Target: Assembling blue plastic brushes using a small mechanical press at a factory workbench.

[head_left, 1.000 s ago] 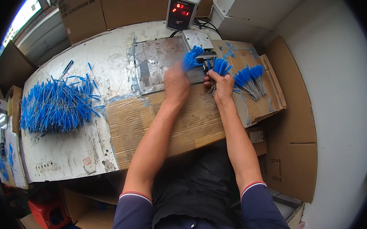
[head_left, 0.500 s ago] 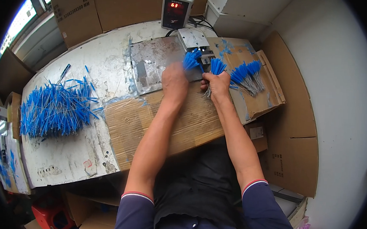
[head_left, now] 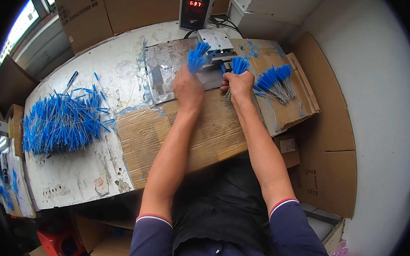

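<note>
My left hand (head_left: 188,90) is closed around a bunch of thin blue-ended wires (head_left: 197,57); their blue ends fan out above the fist, slightly blurred. Its place is over the metal plate (head_left: 164,69). Close by on the right, my right hand (head_left: 240,85) grips a second bunch of blue-ended wires (head_left: 240,65), with pale wire ends showing below the fingers. Just beyond both hands sits a small metal device (head_left: 216,40) with a dark slotted front. The right hand's fingers are close to that front; whether they touch it I cannot tell.
A large heap of blue-ended wires (head_left: 64,124) lies on the white table at left. More bundles (head_left: 277,83) rest on a cardboard box (head_left: 305,99) at right. A counter box with red digits (head_left: 196,10) stands behind. Flattened cardboard (head_left: 141,133) covers the table's front edge.
My left hand has moved left, away from the small device, carrying its bunch. The right hand has shifted slightly left and up. The red digits on the counter look different.
</note>
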The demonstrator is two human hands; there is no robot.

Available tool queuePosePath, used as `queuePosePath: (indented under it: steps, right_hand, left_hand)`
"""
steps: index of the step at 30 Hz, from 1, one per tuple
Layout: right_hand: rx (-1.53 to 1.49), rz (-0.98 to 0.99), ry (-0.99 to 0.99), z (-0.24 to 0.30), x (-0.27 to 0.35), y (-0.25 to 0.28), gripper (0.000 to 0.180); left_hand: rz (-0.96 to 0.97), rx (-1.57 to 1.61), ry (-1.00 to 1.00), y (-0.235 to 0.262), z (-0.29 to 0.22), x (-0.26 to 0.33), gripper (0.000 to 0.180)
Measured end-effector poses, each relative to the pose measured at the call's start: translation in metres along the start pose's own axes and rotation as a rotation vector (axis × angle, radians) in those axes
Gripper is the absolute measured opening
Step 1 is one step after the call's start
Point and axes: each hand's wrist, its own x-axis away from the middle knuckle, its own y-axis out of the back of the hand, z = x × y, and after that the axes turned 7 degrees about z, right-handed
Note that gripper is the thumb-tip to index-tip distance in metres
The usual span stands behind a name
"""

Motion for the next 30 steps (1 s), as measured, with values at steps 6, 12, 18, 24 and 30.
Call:
queuePosePath:
  steps: [6,12,18,24,30]
  right_hand:
    - [-0.010,-0.038,-0.046,0.006,0.005,-0.004,0.018]
    - [-0.154,0.018,-0.090,0.003,0.002,0.001,0.014]
    - [-0.375,0.107,-0.107,0.001,0.007,0.013,0.014]
    - [-0.443,0.139,-0.047,-0.006,0.012,0.022,0.018]
    - [-0.264,0.232,-0.056,-0.003,0.021,0.025,0.013]
  left_hand:
    - [-0.058,-0.022,-0.053,0.003,-0.002,0.000,0.014]
    - [-0.043,0.001,-0.115,-0.001,-0.004,0.002,0.012]
    - [0.077,-0.030,-0.106,0.000,-0.005,0.003,0.010]
    - [0.114,-0.007,-0.098,0.000,-0.005,0.003,0.012]
    - [0.130,-0.040,-0.106,-0.002,0.000,0.003,0.019]
